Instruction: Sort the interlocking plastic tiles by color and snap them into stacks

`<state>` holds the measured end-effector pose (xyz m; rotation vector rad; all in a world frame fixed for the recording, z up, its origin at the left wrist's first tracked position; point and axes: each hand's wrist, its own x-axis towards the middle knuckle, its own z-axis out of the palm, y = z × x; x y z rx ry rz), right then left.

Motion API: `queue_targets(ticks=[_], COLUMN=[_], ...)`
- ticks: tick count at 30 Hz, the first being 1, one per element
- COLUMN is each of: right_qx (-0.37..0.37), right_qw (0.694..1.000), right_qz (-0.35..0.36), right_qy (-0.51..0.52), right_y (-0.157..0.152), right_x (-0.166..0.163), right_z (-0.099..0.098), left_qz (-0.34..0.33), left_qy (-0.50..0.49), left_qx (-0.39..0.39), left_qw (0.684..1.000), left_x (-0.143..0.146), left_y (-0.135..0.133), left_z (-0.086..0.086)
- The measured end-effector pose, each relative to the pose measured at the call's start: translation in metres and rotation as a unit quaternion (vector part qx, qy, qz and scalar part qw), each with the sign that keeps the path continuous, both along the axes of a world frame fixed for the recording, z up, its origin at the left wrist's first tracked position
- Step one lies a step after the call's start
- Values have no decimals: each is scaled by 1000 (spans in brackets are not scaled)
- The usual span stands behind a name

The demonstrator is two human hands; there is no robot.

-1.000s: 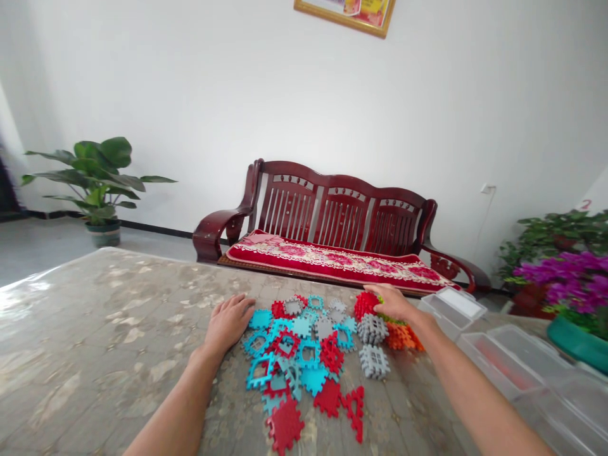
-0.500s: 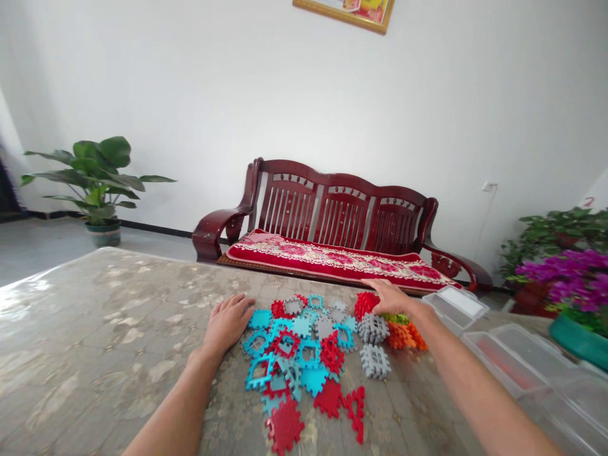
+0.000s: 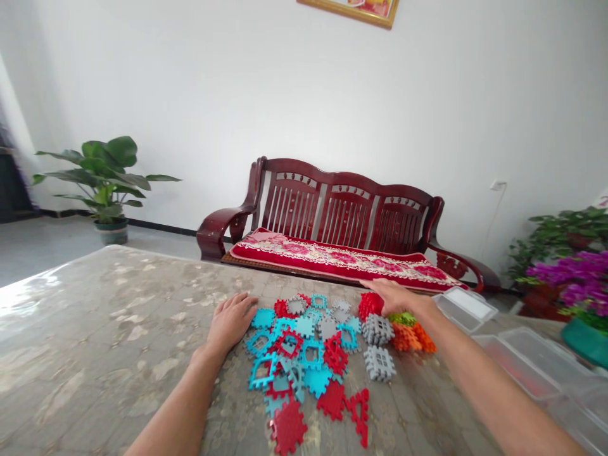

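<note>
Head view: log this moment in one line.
left hand: flat beside blue toothed plastic tiles | right hand: on red toothed plastic stack

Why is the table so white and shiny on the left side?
In the head view, light glares off the glossy table near its left edge, washing out the pattern there; the wide lens stretches both arms at the bottom; the puzzle pieces between the left hand and right hand look sharp.

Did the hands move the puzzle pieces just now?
Only a little. The right hand flattened and slid forward off the green pieces onto the red stack, grasping nothing. The left hand stayed flat by the blue pieces; nothing else moved.
</note>
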<state>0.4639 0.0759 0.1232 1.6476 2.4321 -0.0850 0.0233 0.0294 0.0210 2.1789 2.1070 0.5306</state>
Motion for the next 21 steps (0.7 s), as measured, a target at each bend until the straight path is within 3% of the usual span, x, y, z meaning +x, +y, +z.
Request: queue_targets(ticks=[11, 21], right_qx=[65, 42], right_qw=[996, 996], right_qz=[59, 70], right_qy=[11, 39], right_y=[-4, 2], right_x=[-2, 12], right_z=[-11, -19], left_qz=[-3, -7], left_qy=[-5, -11], left_qx=[8, 11], left_qw=[1000, 1000], left_x=[-2, -2], left_y=[3, 2], left_z=[-4, -4])
